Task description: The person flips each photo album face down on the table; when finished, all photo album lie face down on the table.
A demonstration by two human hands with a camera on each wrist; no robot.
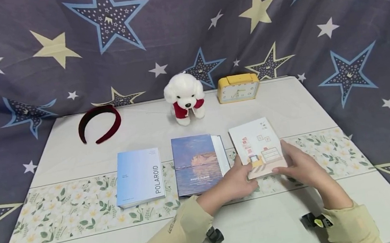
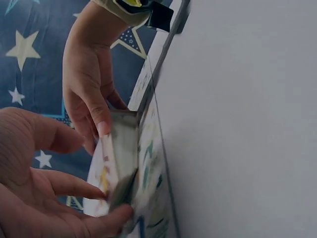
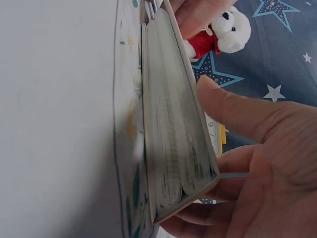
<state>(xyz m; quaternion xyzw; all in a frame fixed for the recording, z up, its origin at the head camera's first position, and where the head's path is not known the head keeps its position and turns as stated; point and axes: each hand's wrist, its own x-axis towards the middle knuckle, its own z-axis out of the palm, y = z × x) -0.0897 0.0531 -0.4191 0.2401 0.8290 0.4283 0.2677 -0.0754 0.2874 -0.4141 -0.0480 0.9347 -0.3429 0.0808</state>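
Both hands hold a pale photo album (image 1: 258,140) with a drawn room on its cover, at the right of the row of albums. My left hand (image 1: 239,181) pinches its lower left corner. On the opposite side my right hand (image 1: 301,164) grips the right edge, thumb over the cover and fingers around the spine side. The right wrist view shows the album's page edges (image 3: 173,114) between its two covers, slightly tilted off the table. Just left of the left hand lies a blue seascape photo album (image 1: 195,161). Farther left is a light-blue Polaroid album (image 1: 138,175).
A dark red headband (image 1: 115,126) lies at the back left. Behind the albums stand a white plush dog (image 1: 184,91) in red and a yellow alarm clock (image 1: 238,89). A floral strip (image 1: 72,209) crosses the white table (image 1: 263,225); a starry cloth (image 1: 170,21) hangs behind.
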